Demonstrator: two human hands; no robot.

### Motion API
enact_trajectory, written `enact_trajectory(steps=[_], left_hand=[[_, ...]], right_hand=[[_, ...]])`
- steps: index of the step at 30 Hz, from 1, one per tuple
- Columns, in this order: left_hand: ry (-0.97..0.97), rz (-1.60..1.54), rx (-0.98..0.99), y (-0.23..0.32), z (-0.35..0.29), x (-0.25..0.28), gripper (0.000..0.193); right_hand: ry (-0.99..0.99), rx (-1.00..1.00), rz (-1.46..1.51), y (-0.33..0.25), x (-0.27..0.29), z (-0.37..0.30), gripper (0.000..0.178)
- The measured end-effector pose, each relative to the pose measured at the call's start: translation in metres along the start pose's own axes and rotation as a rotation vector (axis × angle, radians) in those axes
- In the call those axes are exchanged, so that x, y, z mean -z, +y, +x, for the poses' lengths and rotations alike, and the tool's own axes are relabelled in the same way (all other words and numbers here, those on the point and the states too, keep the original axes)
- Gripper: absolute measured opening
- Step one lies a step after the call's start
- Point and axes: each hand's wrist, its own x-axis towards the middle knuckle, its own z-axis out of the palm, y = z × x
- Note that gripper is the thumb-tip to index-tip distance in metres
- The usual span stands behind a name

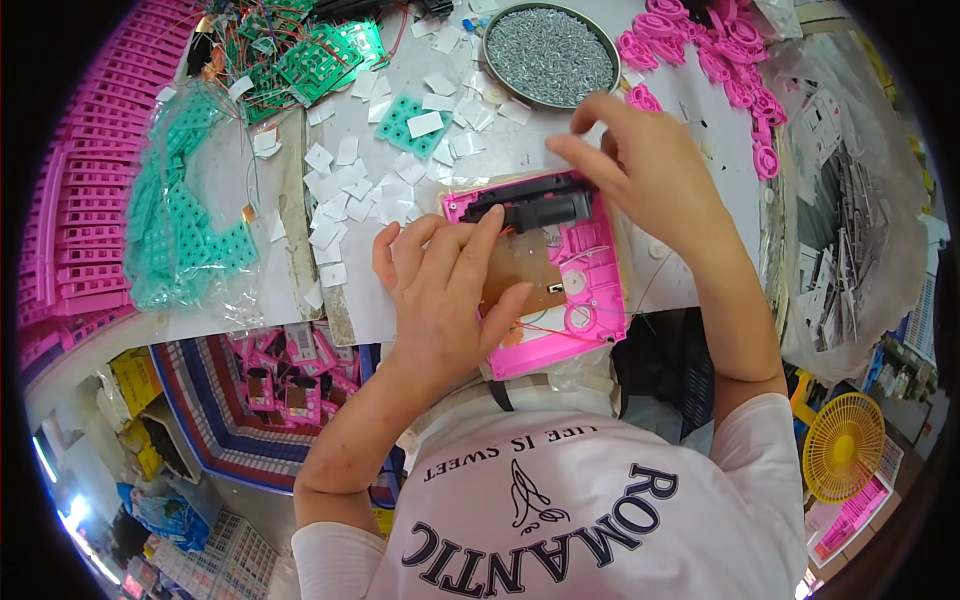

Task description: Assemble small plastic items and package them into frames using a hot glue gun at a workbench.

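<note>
A pink plastic casing [540, 348] lies at the table's near edge, its inside facing up. In it sit a brown circuit board [520, 262], thin wires and a long black plastic part [550, 208] along the far side. My left hand [435, 275] rests over the board and the casing's left side, fingers spread, one fingertip against the black part. Just above the casing's far right corner is my right hand [645, 165], thumb and forefinger apart, with nothing visible between them. Close beyond it stands a round metal tray of small screws [488, 50].
White paper pieces [345, 185] and a teal rubber keypad [405, 128] lie left of the casing. Green circuit boards [325, 62] and bagged teal keypads [190, 235] are farther left. Pink parts [735, 70] lie at far right; a yellow fan [843, 447] stands below right.
</note>
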Motion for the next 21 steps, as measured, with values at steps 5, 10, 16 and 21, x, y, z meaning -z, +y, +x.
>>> enact_trajectory(steps=[5, 10, 16, 21], left_hand=[[-0.014, 0.047, -0.009, 0.000, 0.000, -0.001, 0.063], [-0.037, 0.082, -0.025, 0.007, 0.002, 0.002, 0.059], [-0.079, 0.249, 0.008, 0.023, 0.012, 0.018, 0.054], [-0.211, -0.076, -0.054, -0.018, 0.075, 0.026, 0.027]], right_hand=[[-0.012, 0.471, -0.024, 0.010, -0.006, -0.023, 0.038], [0.206, 0.556, -0.086, 0.022, -0.037, -0.038, 0.049], [0.074, 0.519, -0.208, 0.008, -0.008, -0.035, 0.044], [0.844, 0.581, 0.398, 0.004, 0.061, -0.041, 0.026]])
